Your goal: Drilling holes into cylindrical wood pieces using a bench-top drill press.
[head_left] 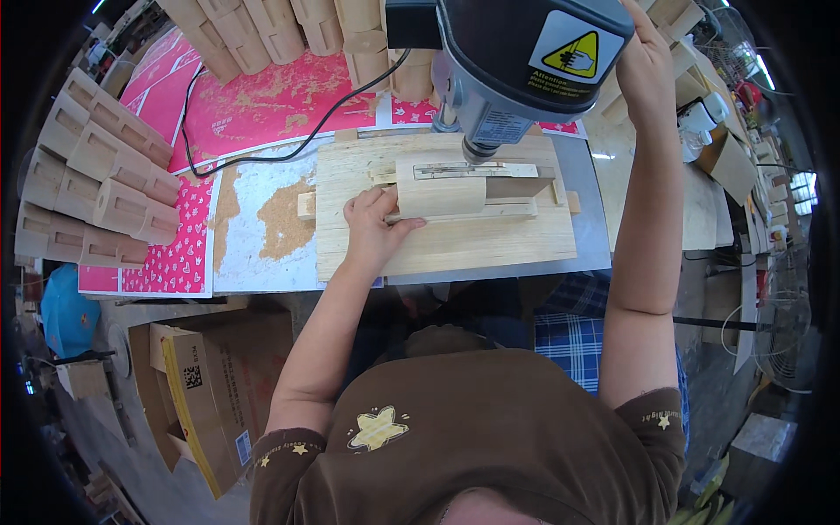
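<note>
A pale wooden cylinder [442, 194] lies on its side in a wooden jig [525, 241] on the machine's metal table. My left hand [374, 229] is closed around its left end, thumb along the near side. A slotted strip [472, 171] runs along the cylinder's far side. Above it hangs a dark drill press head [499, 52], its chuck [478, 150] close over the strip; whether the bit touches wood I cannot tell. My right hand [647, 74] is raised at the right side of the drill press, fingers curled; what they grip is hidden behind the housing.
Similar slotted wooden cylinders [136, 206] are stacked at the left, and more [262, 31] stand at the back. A black cable [306, 131] loops across the pink-covered table [188, 262]. Wood dust [289, 223] lies left of the jig. A cardboard box [254, 350] sits below left.
</note>
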Motion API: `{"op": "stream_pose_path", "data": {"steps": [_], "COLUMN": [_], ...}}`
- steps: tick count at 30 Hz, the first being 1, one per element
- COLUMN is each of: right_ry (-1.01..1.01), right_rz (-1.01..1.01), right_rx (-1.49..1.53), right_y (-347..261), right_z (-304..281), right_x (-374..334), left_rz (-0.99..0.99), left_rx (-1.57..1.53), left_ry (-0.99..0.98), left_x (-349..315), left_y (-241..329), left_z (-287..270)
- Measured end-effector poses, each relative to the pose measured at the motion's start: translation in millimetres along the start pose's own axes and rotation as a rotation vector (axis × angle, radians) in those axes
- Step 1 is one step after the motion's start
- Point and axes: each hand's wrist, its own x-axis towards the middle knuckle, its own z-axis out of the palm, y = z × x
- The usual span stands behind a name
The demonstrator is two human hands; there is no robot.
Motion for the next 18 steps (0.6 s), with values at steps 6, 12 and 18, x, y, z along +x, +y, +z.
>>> {"op": "stream_pose_path", "data": {"steps": [6,12,18], "right_ry": [-0.052,-0.05,-0.017], "right_rz": [-0.144,-0.091,-0.169], "right_rx": [-0.251,-0.348,-0.351], "right_y": [-40,-38,27], "right_z": [-22,-17,11], "right_x": [-55,-138,-179], "left_rz": [0.007,0.01,-0.011], "left_rx": [0.017,0.003,-0.038], "left_ry": [0.008,0.001,-0.014], "left_x": [-1,0,1], "left_y": [0,0,-2], "left_z": [1,1,3]}}
